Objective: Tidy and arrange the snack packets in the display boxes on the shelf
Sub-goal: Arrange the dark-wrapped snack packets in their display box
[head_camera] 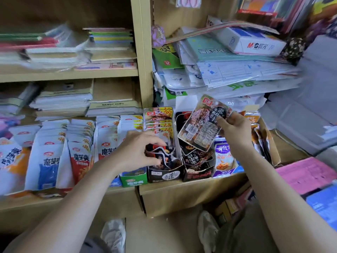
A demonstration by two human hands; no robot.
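Note:
My right hand [234, 131] pinches a brown-and-silver snack packet [200, 125] by its right edge, holding it tilted above a dark display box [197, 174] that holds similar dark packets. My left hand [140, 147] reaches into the neighbouring black display box [164, 175], with fingers and thumb curled round the dark packets [165, 157] at its front. Behind that hand stands a row of red-and-yellow topped packets [158, 119].
White konjac snack packets [49, 157] fill boxes across the left shelf. A purple packet [223, 157] and orange packets [259, 136] sit to the right. Stacked paper and envelopes [228, 70] crowd the shelf above. Pink sheets [308, 174] lie at lower right.

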